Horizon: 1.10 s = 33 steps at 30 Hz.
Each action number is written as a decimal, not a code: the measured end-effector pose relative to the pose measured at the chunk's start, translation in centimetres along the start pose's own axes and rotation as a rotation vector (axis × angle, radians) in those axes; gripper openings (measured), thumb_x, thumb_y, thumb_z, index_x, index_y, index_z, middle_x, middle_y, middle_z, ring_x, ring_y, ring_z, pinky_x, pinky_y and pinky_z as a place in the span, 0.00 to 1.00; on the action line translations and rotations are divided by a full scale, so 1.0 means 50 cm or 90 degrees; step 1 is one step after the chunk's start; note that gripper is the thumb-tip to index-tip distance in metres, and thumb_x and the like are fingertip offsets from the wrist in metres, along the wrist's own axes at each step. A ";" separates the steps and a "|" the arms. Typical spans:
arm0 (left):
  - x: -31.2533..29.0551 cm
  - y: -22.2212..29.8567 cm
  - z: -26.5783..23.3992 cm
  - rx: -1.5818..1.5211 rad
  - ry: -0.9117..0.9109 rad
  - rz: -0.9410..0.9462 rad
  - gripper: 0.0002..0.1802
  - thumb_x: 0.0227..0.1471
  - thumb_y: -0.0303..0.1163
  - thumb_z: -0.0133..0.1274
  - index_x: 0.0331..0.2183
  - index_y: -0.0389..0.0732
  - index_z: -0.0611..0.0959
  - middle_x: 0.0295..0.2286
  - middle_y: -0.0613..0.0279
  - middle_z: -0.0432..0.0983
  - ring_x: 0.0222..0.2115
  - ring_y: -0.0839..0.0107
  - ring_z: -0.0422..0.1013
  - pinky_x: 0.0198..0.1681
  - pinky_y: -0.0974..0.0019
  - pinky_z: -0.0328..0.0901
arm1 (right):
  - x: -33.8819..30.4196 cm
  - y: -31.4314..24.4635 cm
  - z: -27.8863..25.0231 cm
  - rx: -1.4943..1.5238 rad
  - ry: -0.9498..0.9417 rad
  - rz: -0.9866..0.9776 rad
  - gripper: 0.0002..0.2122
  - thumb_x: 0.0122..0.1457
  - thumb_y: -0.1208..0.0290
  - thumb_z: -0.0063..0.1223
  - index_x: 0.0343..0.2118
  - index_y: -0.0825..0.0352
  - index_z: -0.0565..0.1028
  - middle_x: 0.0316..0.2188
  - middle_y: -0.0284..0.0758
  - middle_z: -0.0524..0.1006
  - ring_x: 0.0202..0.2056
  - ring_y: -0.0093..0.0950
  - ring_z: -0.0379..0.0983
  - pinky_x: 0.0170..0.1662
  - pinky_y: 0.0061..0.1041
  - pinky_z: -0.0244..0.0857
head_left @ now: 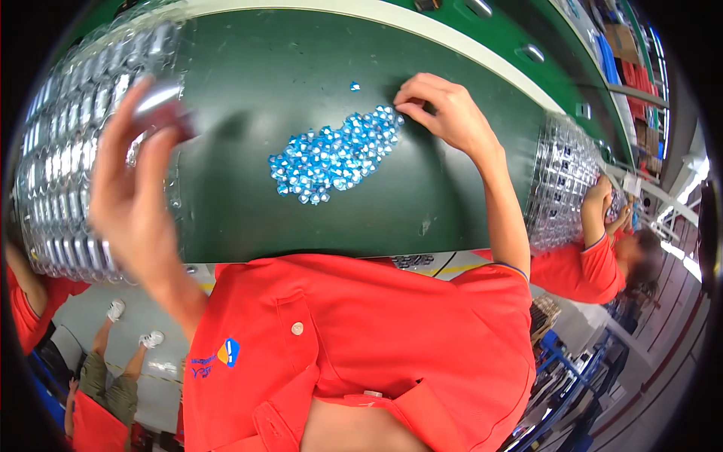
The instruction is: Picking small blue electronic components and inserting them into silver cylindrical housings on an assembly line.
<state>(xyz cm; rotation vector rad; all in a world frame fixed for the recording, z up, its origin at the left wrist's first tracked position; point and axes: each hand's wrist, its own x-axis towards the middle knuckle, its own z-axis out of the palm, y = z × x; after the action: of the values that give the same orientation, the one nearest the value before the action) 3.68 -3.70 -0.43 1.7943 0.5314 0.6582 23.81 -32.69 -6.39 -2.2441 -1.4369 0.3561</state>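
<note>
On the left, my left hand (pixel 135 192) is raised near the stacked clear trays. Its thumb and fingers are closed round a shiny, dark reddish and silver piece (pixel 160 109), too smeared by motion to name its kind. Small bright-blue pieces with pale, shiny faces lie heaped in a loose pile (pixel 331 157) on the dark green tabletop (pixel 301 68). At the pile's upper right end is my right hand (pixel 446 113), fingers bent and tips together; whether a piece is between them is hidden. One single blue piece (pixel 355 87) lies apart, above the pile.
Clear plastic trays (pixel 68 162) with rows of shiny parts are stacked at the left edge. More clear trays (pixel 565 173) stand at the right, where a co-worker's hand (pixel 599 197) reaches in. A pale rail (pixel 422 30) borders the far side. Another person (pixel 105 384) sits lower left.
</note>
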 end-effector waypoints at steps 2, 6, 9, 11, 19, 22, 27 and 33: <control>0.026 -0.033 0.043 -0.088 -0.095 -0.048 0.21 0.56 0.21 0.54 0.53 0.35 0.78 0.41 0.58 0.78 0.40 0.72 0.74 0.49 0.70 0.67 | 0.006 -0.011 -0.008 0.049 0.064 0.123 0.06 0.56 0.77 0.59 0.37 0.69 0.79 0.34 0.34 0.80 0.36 0.27 0.78 0.41 0.25 0.72; 0.069 -0.087 0.107 -0.196 -0.151 -0.006 0.20 0.53 0.18 0.56 0.49 0.33 0.79 0.44 0.57 0.77 0.46 0.70 0.73 0.50 0.70 0.68 | 0.099 -0.090 0.004 0.438 0.201 0.182 0.07 0.59 0.77 0.57 0.38 0.72 0.77 0.33 0.37 0.81 0.34 0.26 0.79 0.40 0.24 0.73; 0.083 -0.101 0.126 -0.309 -0.174 0.002 0.17 0.51 0.16 0.57 0.45 0.32 0.80 0.44 0.56 0.78 0.46 0.69 0.73 0.51 0.68 0.69 | 0.165 -0.132 0.049 0.653 0.243 0.194 0.08 0.60 0.77 0.57 0.39 0.74 0.76 0.32 0.38 0.81 0.33 0.25 0.79 0.39 0.23 0.73; 0.086 -0.101 0.140 -0.305 -0.182 0.011 0.17 0.51 0.16 0.57 0.45 0.32 0.80 0.43 0.56 0.78 0.46 0.69 0.73 0.51 0.67 0.69 | 0.194 -0.130 0.062 0.700 0.223 0.228 0.09 0.60 0.77 0.57 0.40 0.76 0.75 0.31 0.40 0.81 0.33 0.24 0.79 0.39 0.21 0.74; 0.090 -0.104 0.130 -0.197 -0.213 0.086 0.16 0.50 0.15 0.57 0.44 0.32 0.80 0.43 0.56 0.79 0.47 0.66 0.74 0.50 0.65 0.71 | 0.216 -0.127 0.062 0.612 0.192 0.237 0.08 0.58 0.79 0.56 0.40 0.75 0.76 0.31 0.38 0.81 0.31 0.22 0.78 0.38 0.19 0.73; 0.088 -0.098 0.123 -0.135 -0.258 0.115 0.17 0.50 0.13 0.56 0.44 0.30 0.78 0.45 0.50 0.77 0.49 0.62 0.73 0.52 0.63 0.71 | 0.218 -0.130 0.058 0.573 0.152 0.259 0.08 0.58 0.80 0.55 0.39 0.75 0.77 0.30 0.37 0.81 0.30 0.22 0.78 0.38 0.18 0.72; 0.082 -0.104 0.130 -0.067 -0.270 0.242 0.16 0.50 0.14 0.56 0.43 0.31 0.81 0.43 0.54 0.79 0.46 0.66 0.75 0.48 0.65 0.73 | 0.216 -0.119 0.094 0.548 0.242 0.184 0.08 0.57 0.79 0.55 0.39 0.75 0.77 0.30 0.36 0.80 0.29 0.21 0.77 0.37 0.17 0.71; 0.080 -0.097 0.149 -0.170 -0.183 0.118 0.16 0.49 0.15 0.57 0.42 0.36 0.84 0.40 0.62 0.81 0.41 0.73 0.76 0.45 0.67 0.75 | 0.203 -0.095 0.072 0.559 0.298 0.207 0.09 0.58 0.73 0.56 0.38 0.72 0.80 0.28 0.36 0.82 0.28 0.21 0.79 0.34 0.20 0.73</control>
<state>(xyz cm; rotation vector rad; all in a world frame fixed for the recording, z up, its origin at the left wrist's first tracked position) 11.44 -4.91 -6.21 1.6583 0.0780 0.5543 22.79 -20.96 -6.88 -1.6470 -0.5047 0.4185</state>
